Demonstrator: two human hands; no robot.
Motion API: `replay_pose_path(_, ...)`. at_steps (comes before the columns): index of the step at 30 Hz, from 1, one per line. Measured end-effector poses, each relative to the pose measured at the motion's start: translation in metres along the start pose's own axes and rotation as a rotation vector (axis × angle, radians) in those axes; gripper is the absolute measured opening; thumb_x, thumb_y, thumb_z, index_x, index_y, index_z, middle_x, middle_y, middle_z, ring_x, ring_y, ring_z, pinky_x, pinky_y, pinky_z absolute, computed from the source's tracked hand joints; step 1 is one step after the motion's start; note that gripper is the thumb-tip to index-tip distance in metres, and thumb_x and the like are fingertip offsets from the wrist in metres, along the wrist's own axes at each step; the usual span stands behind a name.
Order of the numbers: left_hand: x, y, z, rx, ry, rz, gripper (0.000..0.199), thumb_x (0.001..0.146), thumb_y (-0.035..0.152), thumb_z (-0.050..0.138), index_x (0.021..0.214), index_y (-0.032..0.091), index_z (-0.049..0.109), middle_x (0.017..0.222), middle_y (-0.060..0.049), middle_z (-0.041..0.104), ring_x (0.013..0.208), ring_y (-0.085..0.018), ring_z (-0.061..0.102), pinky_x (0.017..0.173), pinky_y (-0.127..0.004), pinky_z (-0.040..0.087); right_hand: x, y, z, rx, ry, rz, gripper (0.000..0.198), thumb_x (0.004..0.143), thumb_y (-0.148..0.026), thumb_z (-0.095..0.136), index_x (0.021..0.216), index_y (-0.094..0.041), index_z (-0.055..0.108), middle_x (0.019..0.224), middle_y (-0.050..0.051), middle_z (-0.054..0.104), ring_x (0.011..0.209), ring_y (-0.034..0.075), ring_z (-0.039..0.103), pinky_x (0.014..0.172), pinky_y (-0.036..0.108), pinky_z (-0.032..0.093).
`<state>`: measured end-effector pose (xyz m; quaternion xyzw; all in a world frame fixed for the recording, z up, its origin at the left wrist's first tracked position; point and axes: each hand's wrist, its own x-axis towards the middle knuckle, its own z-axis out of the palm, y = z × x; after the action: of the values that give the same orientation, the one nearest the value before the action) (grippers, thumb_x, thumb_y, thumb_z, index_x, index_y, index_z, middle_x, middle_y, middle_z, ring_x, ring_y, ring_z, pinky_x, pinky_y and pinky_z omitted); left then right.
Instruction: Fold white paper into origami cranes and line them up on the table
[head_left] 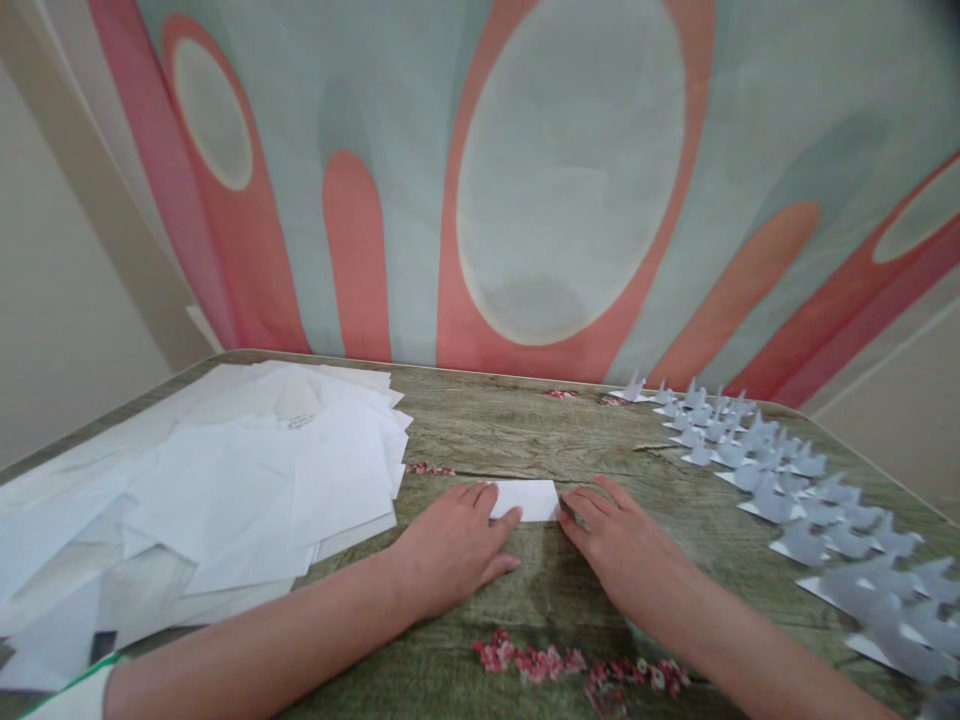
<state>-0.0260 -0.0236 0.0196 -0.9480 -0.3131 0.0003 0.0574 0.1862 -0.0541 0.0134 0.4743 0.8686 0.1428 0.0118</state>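
Observation:
A small white folded paper (527,499) lies on the wood-patterned table in front of me. My left hand (457,535) holds its left end down, with the fingertips on the paper and the thumb apart from it, lower down. At the opposite end, my right hand (611,535) has its bent fingertips on the right edge. The underside of the paper is hidden, and so are parts of the fingertips. To the left, close to my left forearm, spreads a big loose pile of white paper sheets (240,490).
Rows of white folded paper birds (795,535) stand along the right side of the table (480,425). Pink flower prints (529,660) decorate its surface. A patterned red and grey-green backdrop (409,270) rises behind the far edge.

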Motion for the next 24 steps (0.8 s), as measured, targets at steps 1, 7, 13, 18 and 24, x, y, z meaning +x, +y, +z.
replay_pose_path(1,0.000,0.000,-0.001,0.005,-0.005,0.001,0.046,0.086,0.046,0.043,0.123,0.018,0.045,0.118,-0.019,0.052,0.108,-0.031,0.050,0.084,-0.043,0.043,0.001,0.000,0.000,0.010,0.002,-0.001,0.026,0.079,-0.008,0.051,0.100,-0.012,0.066,0.102,0.012,0.064,0.101,0.024,0.055,0.099,0.044,0.030)
replay_pose_path(7,0.000,0.001,-0.004,0.019,-0.021,-0.004,0.046,0.086,0.046,0.043,0.124,0.020,0.045,0.117,-0.018,0.052,0.107,-0.030,0.051,0.085,-0.043,0.042,0.009,-0.008,0.010,0.090,0.140,-0.023,0.021,0.079,-0.008,0.052,0.094,-0.011,0.066,0.099,0.010,0.064,0.098,0.021,0.054,0.101,0.041,0.027)
replay_pose_path(13,0.001,0.002,-0.005,-0.021,-0.014,-0.028,0.047,0.083,0.046,0.048,0.122,0.020,0.048,0.114,-0.017,0.054,0.106,-0.030,0.051,0.085,-0.042,0.041,0.010,-0.014,0.016,0.144,0.174,-0.039,0.029,0.082,-0.012,0.052,0.110,-0.014,0.060,0.112,0.010,0.060,0.100,0.021,0.053,0.093,0.037,0.036)
replay_pose_path(18,0.000,0.004,-0.011,-0.065,-0.041,-0.092,0.045,0.081,0.046,0.052,0.112,0.014,0.057,0.109,-0.017,0.058,0.104,-0.030,0.053,0.086,-0.043,0.041,0.010,-0.015,0.015,0.161,0.163,-0.019,0.029,0.082,-0.012,0.053,0.111,-0.013,0.059,0.111,0.012,0.059,0.101,0.022,0.052,0.089,0.036,0.039)
replay_pose_path(24,-0.006,0.007,-0.020,-0.021,-0.106,-0.133,0.041,0.079,0.045,0.056,0.094,0.008,0.066,0.102,-0.019,0.062,0.101,-0.032,0.054,0.084,-0.043,0.042,0.011,-0.015,0.013,0.174,0.155,-0.018,0.029,0.082,-0.008,0.052,0.109,-0.013,0.061,0.110,0.011,0.061,0.098,0.023,0.054,0.087,0.035,0.040)
